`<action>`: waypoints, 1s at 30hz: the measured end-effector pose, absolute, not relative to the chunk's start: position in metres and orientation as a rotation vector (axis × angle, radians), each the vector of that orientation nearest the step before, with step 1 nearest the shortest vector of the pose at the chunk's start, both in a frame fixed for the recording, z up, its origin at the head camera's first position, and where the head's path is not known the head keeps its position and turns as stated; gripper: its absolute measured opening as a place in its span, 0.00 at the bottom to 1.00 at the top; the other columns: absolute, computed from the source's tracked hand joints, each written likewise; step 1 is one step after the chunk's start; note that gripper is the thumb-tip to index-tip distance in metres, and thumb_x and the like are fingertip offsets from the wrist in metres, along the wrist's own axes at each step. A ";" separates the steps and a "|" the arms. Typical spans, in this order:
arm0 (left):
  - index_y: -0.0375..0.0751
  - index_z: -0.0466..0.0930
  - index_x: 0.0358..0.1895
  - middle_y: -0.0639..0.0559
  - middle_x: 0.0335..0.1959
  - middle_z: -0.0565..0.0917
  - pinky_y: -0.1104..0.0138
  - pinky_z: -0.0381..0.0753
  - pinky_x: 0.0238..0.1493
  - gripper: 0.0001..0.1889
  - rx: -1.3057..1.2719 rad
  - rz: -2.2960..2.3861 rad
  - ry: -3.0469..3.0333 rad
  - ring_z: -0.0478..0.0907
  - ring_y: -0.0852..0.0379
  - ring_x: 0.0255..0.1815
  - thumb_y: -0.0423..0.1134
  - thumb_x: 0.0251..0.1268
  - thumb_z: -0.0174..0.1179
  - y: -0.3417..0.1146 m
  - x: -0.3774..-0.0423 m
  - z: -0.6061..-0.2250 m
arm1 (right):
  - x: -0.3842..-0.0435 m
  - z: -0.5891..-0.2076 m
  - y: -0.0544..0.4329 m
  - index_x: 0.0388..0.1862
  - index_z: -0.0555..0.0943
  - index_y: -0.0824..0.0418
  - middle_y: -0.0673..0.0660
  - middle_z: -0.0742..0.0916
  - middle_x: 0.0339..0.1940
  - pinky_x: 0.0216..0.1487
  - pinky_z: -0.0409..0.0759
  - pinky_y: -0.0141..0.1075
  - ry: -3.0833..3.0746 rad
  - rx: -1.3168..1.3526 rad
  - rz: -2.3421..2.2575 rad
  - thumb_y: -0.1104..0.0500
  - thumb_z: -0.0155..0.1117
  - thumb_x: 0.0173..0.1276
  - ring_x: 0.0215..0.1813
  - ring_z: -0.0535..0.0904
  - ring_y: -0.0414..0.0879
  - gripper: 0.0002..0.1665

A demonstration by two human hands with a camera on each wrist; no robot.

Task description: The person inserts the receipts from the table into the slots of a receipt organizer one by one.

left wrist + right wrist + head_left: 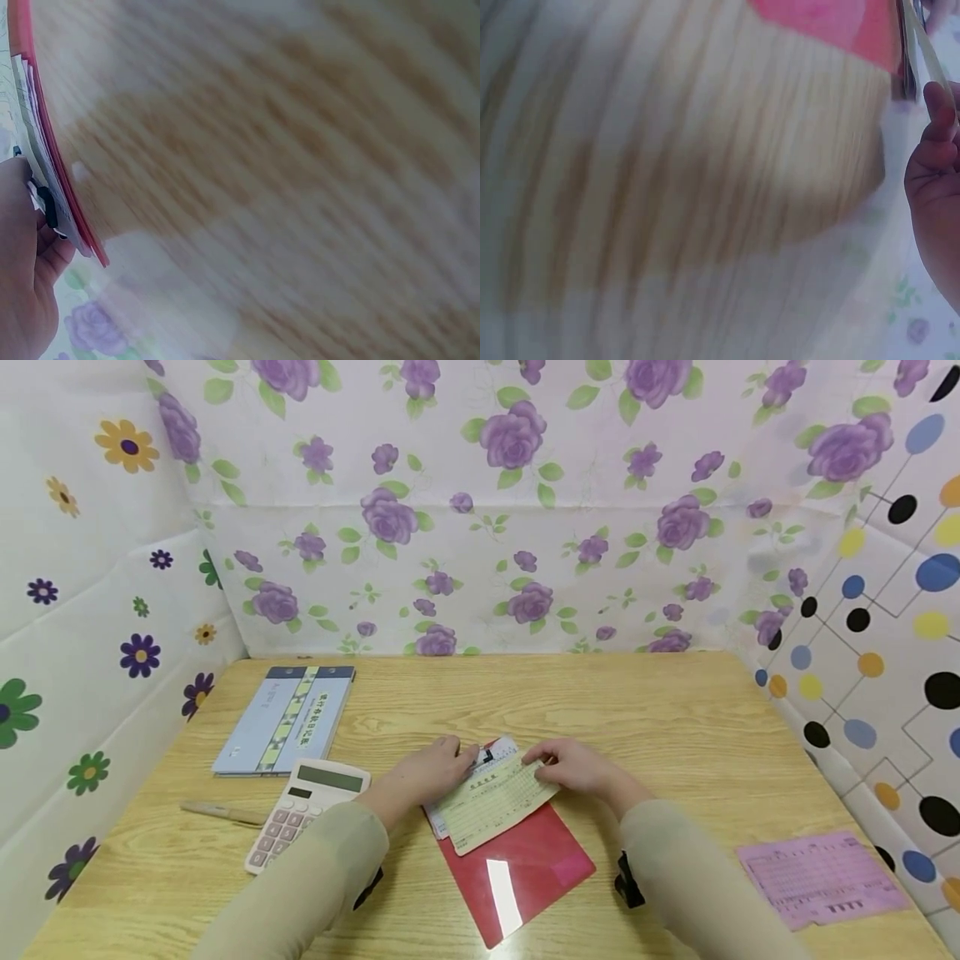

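A red folder (517, 872) lies at a slant on the table, with a stack of paper slips (441, 823) on its upper part. On top is a pale yellow printed form (498, 806). At the stack's far edge my left hand (423, 774) grips the papers beside a black clip (47, 206); its fingers curl beneath the edge in the left wrist view. My right hand (577, 766) pinches the right end of the yellow form between thumb and fingers. That end stands away from the papers below in the right wrist view.
To the left, a white calculator (326, 781) lies by my left forearm, near a tan pen-like stick (225, 812). A blue account book (288, 718) lies behind them. A pink printed slip (825, 877) lies at the right edge. Patterned cloth walls (480, 552) enclose the table.
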State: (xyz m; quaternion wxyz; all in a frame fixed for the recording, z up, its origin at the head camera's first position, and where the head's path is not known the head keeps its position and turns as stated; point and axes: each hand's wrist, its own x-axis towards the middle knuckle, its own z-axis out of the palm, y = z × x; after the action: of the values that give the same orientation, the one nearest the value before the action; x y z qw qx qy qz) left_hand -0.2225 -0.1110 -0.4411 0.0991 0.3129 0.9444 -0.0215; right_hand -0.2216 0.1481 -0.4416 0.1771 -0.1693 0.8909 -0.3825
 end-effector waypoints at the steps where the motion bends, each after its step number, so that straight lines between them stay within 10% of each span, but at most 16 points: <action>1: 0.46 0.56 0.73 0.38 0.59 0.68 0.56 0.71 0.57 0.26 0.926 -0.068 2.793 0.66 0.46 0.61 0.48 0.76 0.40 -0.111 -0.223 -0.441 | -0.221 -0.442 0.146 0.47 0.82 0.52 0.51 0.80 0.40 0.41 0.73 0.36 2.513 -0.488 -1.093 0.60 0.61 0.62 0.41 0.72 0.45 0.14; 30: 0.39 0.54 0.73 0.38 0.61 0.66 0.58 0.71 0.57 0.24 0.995 -0.172 2.697 0.64 0.47 0.64 0.42 0.78 0.36 -0.110 -0.228 -0.434 | -0.217 -0.458 0.107 0.53 0.79 0.56 0.54 0.82 0.52 0.59 0.70 0.45 2.710 -0.492 -0.936 0.53 0.66 0.63 0.58 0.74 0.50 0.20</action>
State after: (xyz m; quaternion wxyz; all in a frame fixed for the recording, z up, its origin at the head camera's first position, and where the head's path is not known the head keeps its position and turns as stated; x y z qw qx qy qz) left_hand -0.2283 -0.1101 -0.4342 0.1304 0.3424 0.9286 -0.0592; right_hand -0.2172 0.1071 -0.4579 0.1158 -0.1681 0.9253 -0.3195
